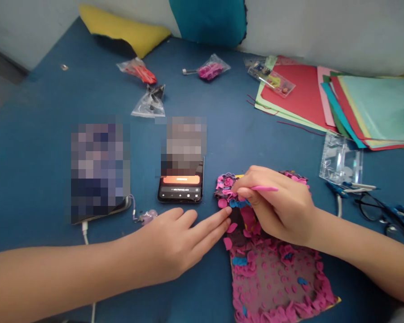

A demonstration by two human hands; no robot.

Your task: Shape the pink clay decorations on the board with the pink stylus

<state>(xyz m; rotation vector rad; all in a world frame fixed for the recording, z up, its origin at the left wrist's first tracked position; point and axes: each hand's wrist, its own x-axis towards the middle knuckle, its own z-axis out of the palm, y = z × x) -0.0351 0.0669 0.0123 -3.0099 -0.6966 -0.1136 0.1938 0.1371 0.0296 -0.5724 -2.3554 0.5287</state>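
A flat piece covered in pink, dark and blue clay-like bits lies at the lower right of the middle, with ruffled pink edges. My right hand is over its upper part, fingers pinched round a slim pink tool. The tool's tip is hidden by the fingers, near the pink and blue bits at the top left corner. My left hand lies palm down to the left, fingers stretched out, two fingertips touching the piece's left edge. It holds nothing.
A phone and a blurred device on a white cable lie left. Clay bags sit behind. Coloured sheets, a clear plastic case, scissors and glasses are at right on the blue table.
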